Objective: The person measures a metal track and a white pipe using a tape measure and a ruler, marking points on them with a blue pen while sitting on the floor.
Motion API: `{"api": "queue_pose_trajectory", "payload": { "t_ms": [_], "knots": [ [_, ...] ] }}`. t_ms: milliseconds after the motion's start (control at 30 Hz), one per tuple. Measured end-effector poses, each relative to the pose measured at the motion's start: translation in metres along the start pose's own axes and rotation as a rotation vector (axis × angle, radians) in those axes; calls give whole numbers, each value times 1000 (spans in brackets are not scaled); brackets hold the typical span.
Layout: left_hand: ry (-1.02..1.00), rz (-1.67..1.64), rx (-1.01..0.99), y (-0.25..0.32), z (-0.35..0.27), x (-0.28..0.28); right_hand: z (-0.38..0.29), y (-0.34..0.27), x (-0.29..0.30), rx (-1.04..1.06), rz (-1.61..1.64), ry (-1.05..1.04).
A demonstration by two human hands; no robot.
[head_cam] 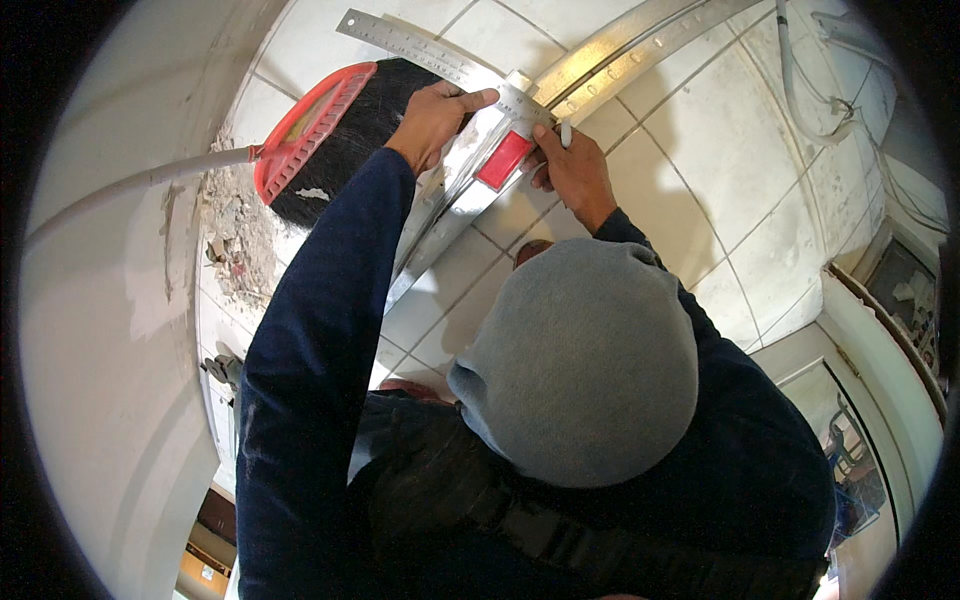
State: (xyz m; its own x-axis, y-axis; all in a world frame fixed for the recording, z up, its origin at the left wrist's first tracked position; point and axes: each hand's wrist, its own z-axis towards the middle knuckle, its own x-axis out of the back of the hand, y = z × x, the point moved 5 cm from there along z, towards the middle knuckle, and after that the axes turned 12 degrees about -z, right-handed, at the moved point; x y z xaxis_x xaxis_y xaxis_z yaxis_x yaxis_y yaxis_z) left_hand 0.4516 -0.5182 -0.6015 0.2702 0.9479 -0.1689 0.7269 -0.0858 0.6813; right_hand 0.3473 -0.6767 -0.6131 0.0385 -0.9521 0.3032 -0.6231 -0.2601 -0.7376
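A steel ruler (442, 63) lies across long galvanized metal profiles (622, 56), near a pale square-ended piece under it. My left hand (442, 120) grips the ruler's lower edge, with the thumb on its face. At the ruler's right end is my right hand (574, 165), its fingers curled around a thin marker or pen (566, 133) with a whitish end showing. Just below the ruler, a red rectangular piece (503, 161) rests on or is fixed to the shiny metal; which one I cannot tell. My right fingertips are close beside it.
A red broom head (315, 135) with black bristles lies left of the profiles, its handle against the wall (97, 187). Rubble (240, 255) lines the wall's foot. Pliers or a similar tool (225, 369) lie lower left. A pale hose (795, 112) and wires are at upper right, above a framed door (840, 405).
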Motion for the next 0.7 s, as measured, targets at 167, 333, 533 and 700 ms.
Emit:
{"api": "queue_pose_trajectory", "payload": {
  "t_ms": [167,333,533,700],
  "knots": [
    [27,-126,-17,-3,2,6,2,-1,-3,58,-35,-27],
    [-11,-146,17,-6,7,8,-1,-3,-3,11,5,-48],
    [26,-28,35,-1,7,9,6,2,-1,47,-40,-66],
    [22,61,18,-5,22,17,5,-7,28,103,-410,90]
  ]
}}
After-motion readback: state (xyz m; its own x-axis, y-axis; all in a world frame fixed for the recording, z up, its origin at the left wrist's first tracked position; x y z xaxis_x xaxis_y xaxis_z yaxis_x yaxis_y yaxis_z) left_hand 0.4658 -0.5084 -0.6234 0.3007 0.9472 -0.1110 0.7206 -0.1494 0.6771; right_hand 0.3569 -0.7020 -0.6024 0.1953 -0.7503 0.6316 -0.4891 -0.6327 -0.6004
